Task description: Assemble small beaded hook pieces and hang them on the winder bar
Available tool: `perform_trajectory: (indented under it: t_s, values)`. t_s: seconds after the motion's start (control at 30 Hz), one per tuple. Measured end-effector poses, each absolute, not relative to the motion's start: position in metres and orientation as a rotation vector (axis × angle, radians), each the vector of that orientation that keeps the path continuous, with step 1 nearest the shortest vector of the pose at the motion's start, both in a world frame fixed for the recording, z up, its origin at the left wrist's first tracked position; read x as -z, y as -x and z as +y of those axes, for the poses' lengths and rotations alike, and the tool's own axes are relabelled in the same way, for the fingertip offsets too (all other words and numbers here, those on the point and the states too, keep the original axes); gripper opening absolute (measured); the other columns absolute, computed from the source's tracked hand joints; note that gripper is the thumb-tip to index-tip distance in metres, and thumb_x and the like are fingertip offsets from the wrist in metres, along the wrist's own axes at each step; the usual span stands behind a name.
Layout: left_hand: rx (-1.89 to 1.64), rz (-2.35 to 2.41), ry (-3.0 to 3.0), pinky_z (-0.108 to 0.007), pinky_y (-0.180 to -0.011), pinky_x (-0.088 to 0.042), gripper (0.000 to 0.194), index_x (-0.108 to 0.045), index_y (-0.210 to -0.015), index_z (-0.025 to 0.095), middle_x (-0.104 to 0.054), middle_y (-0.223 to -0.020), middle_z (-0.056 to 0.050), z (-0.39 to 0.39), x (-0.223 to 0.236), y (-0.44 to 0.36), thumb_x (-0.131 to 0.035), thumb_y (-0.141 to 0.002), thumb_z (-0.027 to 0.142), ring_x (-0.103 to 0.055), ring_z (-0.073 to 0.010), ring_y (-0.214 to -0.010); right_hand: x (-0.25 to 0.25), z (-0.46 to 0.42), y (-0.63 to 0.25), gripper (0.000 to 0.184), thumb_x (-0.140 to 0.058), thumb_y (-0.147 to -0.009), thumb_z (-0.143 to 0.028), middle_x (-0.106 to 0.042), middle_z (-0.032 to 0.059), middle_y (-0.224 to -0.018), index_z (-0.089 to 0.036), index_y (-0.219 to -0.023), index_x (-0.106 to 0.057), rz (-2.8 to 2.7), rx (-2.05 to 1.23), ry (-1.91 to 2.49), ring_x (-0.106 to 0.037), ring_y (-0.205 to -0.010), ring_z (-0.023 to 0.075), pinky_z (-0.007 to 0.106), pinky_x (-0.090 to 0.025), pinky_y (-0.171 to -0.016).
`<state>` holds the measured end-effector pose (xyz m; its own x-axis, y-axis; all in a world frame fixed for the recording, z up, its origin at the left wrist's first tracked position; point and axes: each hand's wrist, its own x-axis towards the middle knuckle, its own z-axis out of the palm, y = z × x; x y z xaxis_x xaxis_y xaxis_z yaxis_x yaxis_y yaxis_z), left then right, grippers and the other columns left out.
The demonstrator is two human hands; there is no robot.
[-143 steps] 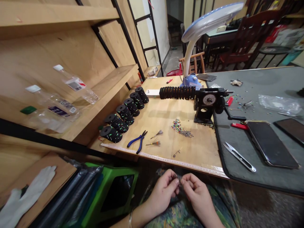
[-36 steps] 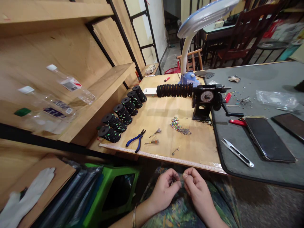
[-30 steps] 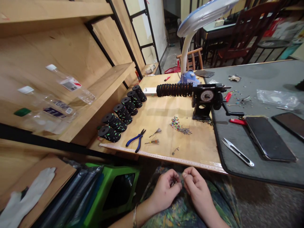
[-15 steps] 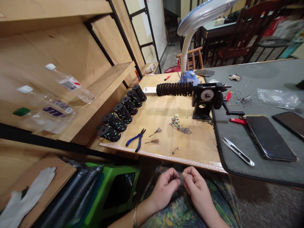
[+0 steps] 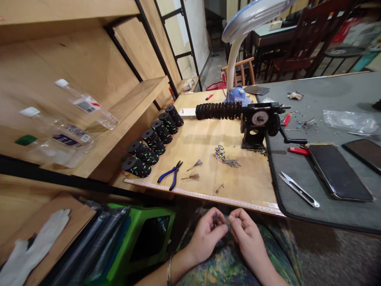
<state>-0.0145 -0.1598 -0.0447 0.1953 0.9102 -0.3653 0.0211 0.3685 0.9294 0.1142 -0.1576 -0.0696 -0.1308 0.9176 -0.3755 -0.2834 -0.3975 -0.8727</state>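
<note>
The left hand (image 5: 206, 238) pinches a small dark tuft (image 5: 215, 218) in a closed grip, though it is too small to tell exactly what it is. The right hand (image 5: 247, 234) curls just beside it, its grip closed, above the patterned lap (image 5: 229, 268), below the worktop (image 5: 247, 190) edge.

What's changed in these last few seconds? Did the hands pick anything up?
The left hand and right hand have risen slightly toward the board's edge, fingertips meeting at a small dark tuft. Nothing visibly taken or released. The black spools and blue pliers stayed put.
</note>
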Motion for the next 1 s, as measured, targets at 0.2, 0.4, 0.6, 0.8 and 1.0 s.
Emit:
perform_trajectory:
  t_s: [0.2,0.4,0.6,0.8,1.0]
  values:
    - [-0.842,1.173,-0.939,-0.023,-0.050,-0.027,0.011,-0.044,-0.072,0.019,-0.040,-0.055,0.007,-0.159,0.049,0.015,-0.053,-0.075,0.024,-0.034,-0.0085,-0.050,0.071,-0.159,-0.113,0.040,-0.063,-0.074,-0.059,-0.027,-0.0126,-0.047,-0.022,-0.071,-0.047,-0.813,-1.685,1.212,-0.019,-0.042,0.0073,0.020,-0.013,-0.040]
    - [-0.855,1.171,-0.946,-0.022,-0.049,-0.026,0.010,-0.045,-0.071,0.019,-0.039,-0.055,0.007,-0.159,0.049,0.015,-0.053,-0.076,0.025,-0.033,-0.0083,-0.050,0.070,-0.158,-0.114,0.039,-0.064,-0.073,-0.058,-0.027,-0.0123,-0.046,-0.023,-0.070,-0.046,-0.818,-1.683,1.223,-0.020,-0.042,0.0074,0.020,-0.013,-0.040]
    - [-0.858,1.303,-1.073,-0.022,-0.057,-0.035,0.012,-0.050,-0.070,0.017,-0.048,-0.066,0.003,-0.158,0.047,0.014,-0.059,-0.076,0.024,-0.042,-0.0110,-0.061,0.069,-0.158,-0.112,0.042,-0.065,-0.072,-0.060,-0.029,-0.0118,-0.047,-0.022,-0.069,-0.047,-0.816,-1.689,1.230,-0.021,-0.043,0.0076,0.020,-0.015,-0.040]
    - [-0.824,1.383,-1.139,-0.023,-0.053,-0.029,0.016,-0.058,-0.071,0.015,-0.046,-0.059,0.004,-0.156,0.045,0.016,-0.062,-0.076,0.029,-0.036,-0.0099,-0.055,0.068,-0.157,-0.114,0.041,-0.066,-0.072,-0.059,-0.038,-0.0088,-0.054,-0.021,-0.074,-0.052,-0.818,-1.700,1.185,-0.030,-0.047,0.0090,0.020,-0.023,-0.044]
    - [-0.918,1.330,-1.081,-0.022,-0.056,-0.034,0.017,-0.057,-0.079,0.017,-0.051,-0.066,0.003,-0.151,0.043,0.025,-0.061,-0.081,0.033,-0.043,-0.0109,-0.058,0.069,-0.157,-0.120,0.025,-0.064,-0.076,-0.041,-0.045,-0.0052,-0.058,-0.019,-0.067,-0.058,-1.089,-1.634,1.231,-0.038,-0.055,0.0118,0.023,-0.031,-0.052]
